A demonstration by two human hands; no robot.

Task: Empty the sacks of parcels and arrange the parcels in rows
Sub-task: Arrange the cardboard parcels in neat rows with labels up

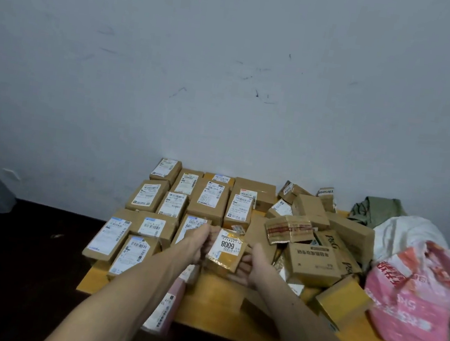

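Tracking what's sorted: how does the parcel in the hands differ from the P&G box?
The held parcel is small, yellow-taped, with a white label. The P&G box is larger, brown, with printed lettering. The left hand and right hand grip the held parcel, while the P&G box lies tilted in the pile. Neither sits in a row.

Both bare forearms reach forward and converge, the left arm (pixel 128 286) rising from 7 o'clock and the right arm (pixel 312 325) from 5 o'clock. The left hand (pixel 202 243) grips the 9 o'clock edge of a small yellow parcel (pixel 226 252), fingers curled. The right hand (pixel 251 264) holds its 4 o'clock corner, fingers curled beneath.
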